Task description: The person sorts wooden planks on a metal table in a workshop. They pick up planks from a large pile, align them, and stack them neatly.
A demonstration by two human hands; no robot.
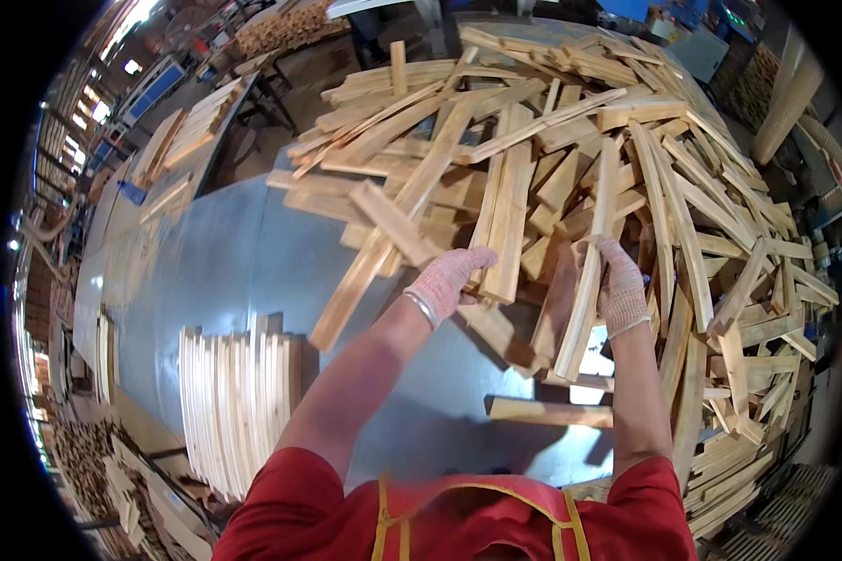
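My left hand (454, 280), in a pale knitted work glove, is closed around the near end of a wooden strip (488, 210) at the front of a large jumbled pile. A wider wooden strip (510, 215) lies right beside it. My right hand (619, 285), gloved the same way, grips a long wooden strip (593, 271) that slopes from the pile down toward me. Its fingertips are partly hidden behind the wood. Between my forearms a short wooden board (552, 412) lies flat on the grey metal table (421, 430).
A neat row of wooden strips (239, 407) lies on the table at the left. The loose pile (683, 178) covers the far and right side, with ends jutting out. More boards lie on a bench (192, 131) at the far left. A thick duct (788, 107) stands far right.
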